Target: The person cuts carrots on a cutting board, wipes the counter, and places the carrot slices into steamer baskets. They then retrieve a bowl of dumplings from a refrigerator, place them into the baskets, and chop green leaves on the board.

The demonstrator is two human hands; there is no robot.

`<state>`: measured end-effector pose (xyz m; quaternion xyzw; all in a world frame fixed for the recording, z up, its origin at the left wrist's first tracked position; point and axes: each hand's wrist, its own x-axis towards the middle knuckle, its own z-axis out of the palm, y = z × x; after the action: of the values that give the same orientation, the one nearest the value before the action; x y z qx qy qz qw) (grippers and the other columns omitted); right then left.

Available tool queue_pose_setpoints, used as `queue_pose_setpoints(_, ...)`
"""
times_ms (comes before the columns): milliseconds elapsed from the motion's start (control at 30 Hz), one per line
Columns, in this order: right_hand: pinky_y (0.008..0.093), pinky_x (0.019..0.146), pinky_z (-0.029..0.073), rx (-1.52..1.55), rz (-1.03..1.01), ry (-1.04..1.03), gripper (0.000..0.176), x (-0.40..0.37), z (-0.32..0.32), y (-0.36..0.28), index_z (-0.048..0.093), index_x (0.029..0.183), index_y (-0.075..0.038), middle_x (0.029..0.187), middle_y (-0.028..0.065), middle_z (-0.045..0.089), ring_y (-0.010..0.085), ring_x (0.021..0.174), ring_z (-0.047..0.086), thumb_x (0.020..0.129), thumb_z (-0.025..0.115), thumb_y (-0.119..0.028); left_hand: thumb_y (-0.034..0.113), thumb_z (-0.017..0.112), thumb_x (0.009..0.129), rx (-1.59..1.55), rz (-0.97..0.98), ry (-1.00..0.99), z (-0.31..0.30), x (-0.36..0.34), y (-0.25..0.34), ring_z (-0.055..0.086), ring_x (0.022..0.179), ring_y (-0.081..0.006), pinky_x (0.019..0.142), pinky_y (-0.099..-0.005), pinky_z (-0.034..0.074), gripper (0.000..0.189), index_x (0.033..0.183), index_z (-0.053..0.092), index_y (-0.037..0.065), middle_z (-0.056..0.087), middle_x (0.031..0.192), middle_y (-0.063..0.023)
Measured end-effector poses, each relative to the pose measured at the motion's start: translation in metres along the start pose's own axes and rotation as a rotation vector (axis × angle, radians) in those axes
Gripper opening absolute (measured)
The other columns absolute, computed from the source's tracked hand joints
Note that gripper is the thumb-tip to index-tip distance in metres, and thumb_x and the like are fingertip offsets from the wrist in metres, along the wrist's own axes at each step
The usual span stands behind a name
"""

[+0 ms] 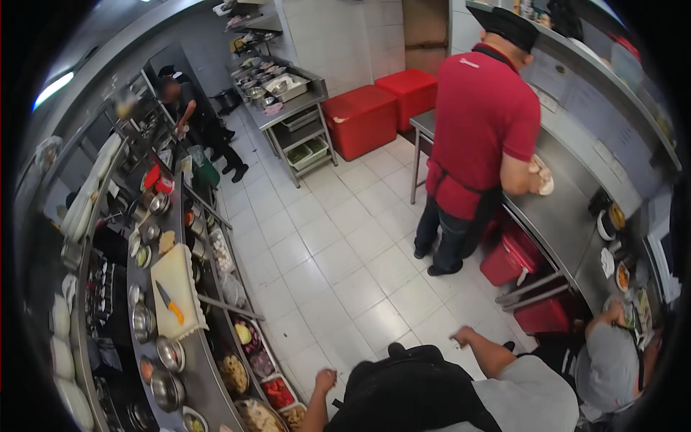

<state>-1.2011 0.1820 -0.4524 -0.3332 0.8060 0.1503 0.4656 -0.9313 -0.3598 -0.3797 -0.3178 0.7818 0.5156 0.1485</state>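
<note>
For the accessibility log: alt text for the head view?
A person's left hand and right hand hover over a white tiled kitchen floor, beside food tubs; a person in red works at a steel table.

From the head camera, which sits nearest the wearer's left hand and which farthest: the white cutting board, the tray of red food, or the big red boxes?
1. Tray of red food: nearest, just left of the left hand, at the counter's edge.
2. White cutting board: farther along the left counter.
3. Red boxes: farthest, across the tiled floor by the back wall.
</note>
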Motion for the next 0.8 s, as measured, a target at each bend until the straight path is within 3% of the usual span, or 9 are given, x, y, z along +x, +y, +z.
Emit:
queue_pose_setpoints(167,0.0459,0.071,0.057,-0.092,-0.115,0.424,0.057,0.101,-0.311,0.005,0.069,0.124,-0.033,0.097,0.0068,0.075,0.0302,0.09,0.072,0.068,0.081,-0.032,0.029,0.057,0.099,0.178,-0.214,-0.211,-0.003,0.005,-0.048,0.071,0.076,-0.0293,0.07,-0.0414,0.057,0.032,0.092,0.07,0.0,0.071,0.077,-0.0162)
queue_pose_setpoints(333,0.0385,0.066,0.062,1.228,0.192,0.249,0.041,0.147,-0.481,-0.001,0.068,0.113,-0.001,0.098,0.0137,0.075,0.0267,0.083,0.076,0.086,0.072,-0.032,0.031,0.055,0.1,0.249,-0.24,-0.29,-0.048,0.119,0.001,0.071,0.08,-0.0323,0.074,-0.0444,0.057,0.035,0.092,0.071,0.001,0.071,0.079,-0.0172)
queue_pose_setpoints(367,0.0385,0.066,0.062,1.23,0.202,0.255,0.041,0.154,-0.487,0.009,0.068,0.113,-0.001,0.098,0.0137,0.075,0.0267,0.083,0.076,0.086,0.072,-0.032,0.031,0.055,0.1,0.281,-0.205,-0.299,-0.061,0.153,0.017,0.071,0.081,-0.0329,0.075,-0.0449,0.056,0.035,0.092,0.071,0.001,0.071,0.08,-0.0174)
queue_pose_setpoints(433,0.0406,0.061,0.064,0.271,-0.215,0.268,0.046,0.171,-0.483,0.042,0.063,0.108,0.01,0.096,0.0189,0.073,0.0267,0.079,0.075,0.091,0.069,-0.032,0.032,0.054,0.1,0.433,-0.041,-0.319,-0.097,0.244,0.059,0.071,0.082,-0.0341,0.077,-0.0461,0.056,0.036,0.092,0.071,0.002,0.072,0.081,-0.0177)
queue_pose_setpoints(500,0.0433,0.064,0.064,1.337,0.302,0.191,0.046,0.136,-0.491,0.037,0.061,0.111,0.009,0.094,0.018,0.072,0.0284,0.082,0.075,0.093,0.07,-0.033,0.033,0.053,0.101,1.142,0.554,-0.337,-0.137,0.356,0.119,0.071,0.084,-0.0353,0.078,-0.0473,0.056,0.037,0.092,0.072,0.002,0.072,0.082,-0.0181)
queue_pose_setpoints(567,0.0429,0.066,0.064,1.539,0.37,0.14,0.046,0.145,-0.485,0.056,0.06,0.115,0.008,0.096,0.018,0.071,0.0293,0.084,0.074,0.095,0.069,-0.032,0.038,0.047,0.102,0.925,0.394,-0.304,-0.185,0.471,0.194,0.07,0.083,-0.0362,0.085,-0.0517,0.054,0.044,0.093,0.072,0.003,0.072,0.077,-0.0145)
queue_pose_setpoints(600,0.0425,0.068,0.064,1.709,0.417,0.095,0.046,0.152,-0.483,0.069,0.059,0.12,0.006,0.098,0.018,0.071,0.0302,0.085,0.074,0.096,0.068,-0.032,0.032,0.052,0.101,0.415,0.152,-0.145,-0.21,0.525,0.216,0.071,0.073,-0.0312,0.074,-0.048,0.057,0.037,0.095,0.071,0.001,0.07,0.069,-0.0126)
queue_pose_setpoints(633,0.0425,0.068,0.064,1.74,0.427,0.103,0.046,0.162,-0.484,0.08,0.059,0.12,0.006,0.098,0.018,0.071,0.0302,0.085,0.074,0.096,0.068,-0.032,0.023,0.061,0.098,0.146,0.032,-0.031,-0.229,0.563,0.273,0.064,0.058,-0.0181,0.044,-0.0323,0.052,0.024,0.1,0.067,0.0,0.067,0.075,-0.0098)
queue_pose_setpoints(800,0.0441,0.07,0.064,1.9,0.43,0.176,0.044,0.235,-0.562,0.135,0.06,0.125,0.003,0.111,0.0182,0.067,0.0328,0.087,0.072,0.098,0.066,-0.032,0.024,0.058,0.101,-0.173,0.246,0.051,-0.279,0.695,0.495,0.067,0.071,-0.0187,0.058,-0.0332,0.058,0.025,0.11,0.063,0.001,0.068,0.086,-0.0108)
